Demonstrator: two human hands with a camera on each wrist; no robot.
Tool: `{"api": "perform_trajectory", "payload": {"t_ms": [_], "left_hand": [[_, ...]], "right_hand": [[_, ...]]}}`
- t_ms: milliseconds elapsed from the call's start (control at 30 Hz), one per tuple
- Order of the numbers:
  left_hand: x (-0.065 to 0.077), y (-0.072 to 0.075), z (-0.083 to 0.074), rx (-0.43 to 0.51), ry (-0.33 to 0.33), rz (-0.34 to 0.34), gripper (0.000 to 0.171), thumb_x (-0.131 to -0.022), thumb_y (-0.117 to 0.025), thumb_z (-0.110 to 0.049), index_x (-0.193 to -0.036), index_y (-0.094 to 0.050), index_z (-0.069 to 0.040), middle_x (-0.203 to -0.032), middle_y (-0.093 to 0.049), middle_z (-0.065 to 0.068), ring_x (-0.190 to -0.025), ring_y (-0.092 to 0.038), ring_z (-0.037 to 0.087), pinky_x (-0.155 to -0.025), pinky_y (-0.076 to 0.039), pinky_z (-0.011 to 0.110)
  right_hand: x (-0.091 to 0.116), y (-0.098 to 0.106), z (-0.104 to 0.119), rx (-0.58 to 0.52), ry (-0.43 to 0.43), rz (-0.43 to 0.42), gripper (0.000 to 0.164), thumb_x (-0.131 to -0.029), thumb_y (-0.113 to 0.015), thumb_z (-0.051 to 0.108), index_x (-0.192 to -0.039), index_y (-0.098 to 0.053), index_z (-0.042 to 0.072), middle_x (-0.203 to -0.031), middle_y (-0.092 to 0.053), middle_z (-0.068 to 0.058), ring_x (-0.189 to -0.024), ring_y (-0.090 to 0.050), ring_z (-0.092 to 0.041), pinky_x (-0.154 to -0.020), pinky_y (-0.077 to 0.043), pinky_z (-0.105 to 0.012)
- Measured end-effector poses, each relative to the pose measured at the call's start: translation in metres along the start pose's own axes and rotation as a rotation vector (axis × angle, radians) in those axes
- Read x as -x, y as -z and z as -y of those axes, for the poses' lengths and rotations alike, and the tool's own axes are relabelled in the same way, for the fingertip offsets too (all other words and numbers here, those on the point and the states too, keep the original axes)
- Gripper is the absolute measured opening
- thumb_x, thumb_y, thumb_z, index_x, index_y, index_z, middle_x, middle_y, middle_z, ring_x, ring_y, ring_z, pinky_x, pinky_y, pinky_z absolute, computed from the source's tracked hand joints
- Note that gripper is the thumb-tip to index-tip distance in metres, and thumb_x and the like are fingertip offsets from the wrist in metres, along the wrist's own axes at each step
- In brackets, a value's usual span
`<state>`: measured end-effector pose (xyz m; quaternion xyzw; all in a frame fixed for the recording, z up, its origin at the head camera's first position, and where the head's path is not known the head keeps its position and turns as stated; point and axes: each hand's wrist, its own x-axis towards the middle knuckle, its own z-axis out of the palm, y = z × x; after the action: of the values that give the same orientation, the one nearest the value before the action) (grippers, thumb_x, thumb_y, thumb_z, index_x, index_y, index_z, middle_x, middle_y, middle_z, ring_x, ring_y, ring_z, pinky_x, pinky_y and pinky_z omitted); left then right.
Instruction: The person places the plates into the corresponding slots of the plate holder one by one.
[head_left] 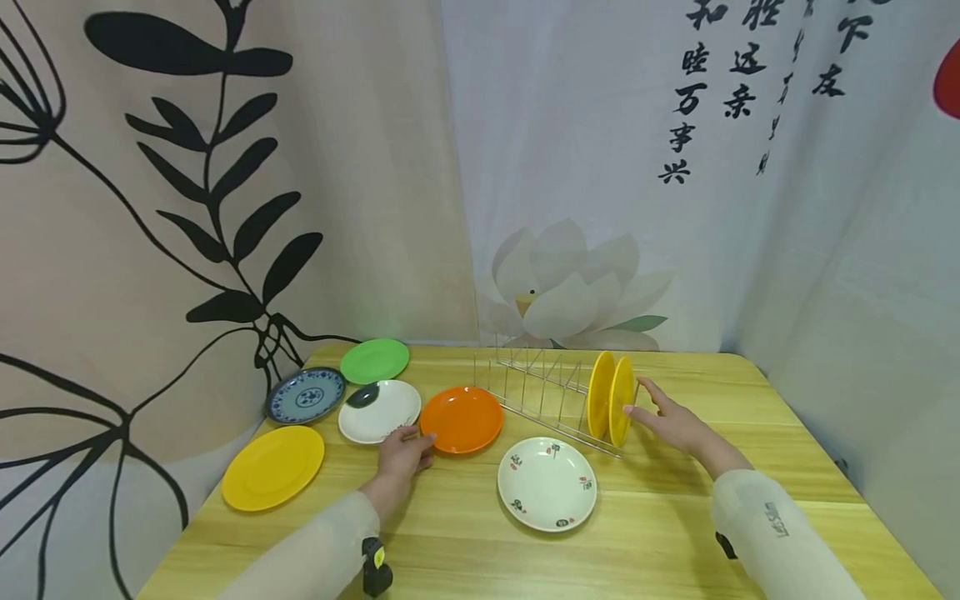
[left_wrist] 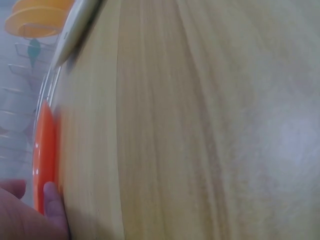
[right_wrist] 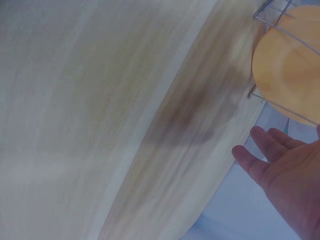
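Note:
My left hand [head_left: 402, 460] is at the near-left rim of an orange plate [head_left: 462, 420], pinching it; the left wrist view shows the thumb [left_wrist: 54, 207] and a finger on either side of the plate's edge [left_wrist: 44, 157]. My right hand [head_left: 678, 427] reaches beside a wire dish rack [head_left: 536, 390], fingers spread. At the rack's right end two yellow plates [head_left: 621, 402] stand upright. In the right wrist view the extended fingers [right_wrist: 250, 161] are apart from the near yellow plate [right_wrist: 285, 65].
A white plate with small printed motifs [head_left: 547, 484] lies in front of the rack. To the left are a white plate with a dark patch [head_left: 386, 417], a green plate [head_left: 374, 361], a blue patterned plate [head_left: 306, 396] and a yellow plate [head_left: 273, 467]. Curtains hang behind the wooden table [head_left: 637, 542].

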<state>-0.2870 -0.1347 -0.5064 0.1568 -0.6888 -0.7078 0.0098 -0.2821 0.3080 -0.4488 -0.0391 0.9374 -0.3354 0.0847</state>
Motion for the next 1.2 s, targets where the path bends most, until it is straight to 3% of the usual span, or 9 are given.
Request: {"api": "perform_trajectory", "payload": {"t_ms": [133, 333, 800, 900, 1000, 1100, 1200], "left_hand": [[-0.006, 0.0, 0.002, -0.022, 0.008, 0.008, 0.057, -0.091, -0.068, -0.003, -0.138, -0.042, 0.014, -0.1, -0.06, 0.018, -0.072, -0.064, 0.017, -0.066, -0.06, 0.029], [-0.006, -0.004, -0.002, -0.035, -0.001, -0.002, 0.05, -0.09, -0.067, -0.001, -0.133, -0.047, 0.014, -0.085, -0.063, 0.013, -0.067, -0.062, 0.015, -0.06, -0.059, 0.027], [-0.009, -0.01, -0.003, -0.093, -0.003, -0.019, 0.046, -0.084, -0.064, 0.008, -0.128, -0.052, 0.014, -0.071, -0.06, 0.008, -0.057, -0.056, 0.013, -0.048, -0.054, 0.022], [-0.008, -0.011, -0.004, -0.086, 0.002, -0.021, 0.045, -0.084, -0.063, 0.01, -0.127, -0.053, 0.015, -0.075, -0.062, 0.011, -0.057, -0.057, 0.012, -0.049, -0.054, 0.022], [-0.007, -0.012, -0.004, -0.065, 0.01, -0.03, 0.047, -0.084, -0.061, 0.011, -0.129, -0.051, 0.016, -0.091, -0.064, 0.019, -0.063, -0.059, 0.014, -0.053, -0.056, 0.023], [-0.007, -0.012, -0.004, -0.044, 0.016, -0.035, 0.049, -0.084, -0.058, 0.011, -0.132, -0.049, 0.016, -0.109, -0.06, 0.026, -0.071, -0.061, 0.016, -0.059, -0.058, 0.025], [-0.007, -0.012, -0.005, -0.028, 0.021, -0.03, 0.051, -0.084, -0.055, 0.011, -0.134, -0.047, 0.015, -0.115, -0.054, 0.028, -0.076, -0.062, 0.019, -0.062, -0.059, 0.027]], "right_hand": [[0.0, 0.0, -0.001, -0.006, -0.003, 0.0, 0.086, -0.099, -0.045, 0.06, -0.16, -0.005, 0.013, -0.154, -0.023, -0.036, -0.134, -0.031, -0.058, -0.099, -0.035, -0.072], [0.0, -0.001, -0.002, -0.024, -0.004, -0.007, 0.087, -0.098, -0.044, 0.061, -0.16, -0.005, 0.013, -0.154, -0.023, -0.035, -0.134, -0.031, -0.058, -0.1, -0.034, -0.073], [0.0, -0.003, -0.004, -0.027, -0.004, -0.009, 0.086, -0.098, -0.044, 0.061, -0.16, -0.004, 0.017, -0.155, -0.022, -0.034, -0.135, -0.031, -0.057, -0.099, -0.036, -0.073], [0.0, -0.003, -0.004, -0.028, -0.004, -0.008, 0.085, -0.099, -0.044, 0.06, -0.16, -0.004, 0.017, -0.155, -0.022, -0.034, -0.135, -0.03, -0.057, -0.099, -0.036, -0.072], [-0.001, -0.003, -0.005, -0.032, -0.006, -0.006, 0.084, -0.099, -0.044, 0.059, -0.16, -0.004, 0.017, -0.155, -0.021, -0.034, -0.135, -0.03, -0.057, -0.099, -0.036, -0.072], [0.0, -0.003, -0.004, -0.033, -0.008, -0.006, 0.084, -0.099, -0.044, 0.059, -0.16, -0.004, 0.017, -0.155, -0.021, -0.034, -0.135, -0.03, -0.057, -0.099, -0.035, -0.073], [0.0, -0.002, -0.003, -0.032, -0.01, -0.006, 0.084, -0.099, -0.044, 0.059, -0.16, -0.004, 0.017, -0.155, -0.021, -0.034, -0.135, -0.03, -0.057, -0.1, -0.035, -0.073]]}}
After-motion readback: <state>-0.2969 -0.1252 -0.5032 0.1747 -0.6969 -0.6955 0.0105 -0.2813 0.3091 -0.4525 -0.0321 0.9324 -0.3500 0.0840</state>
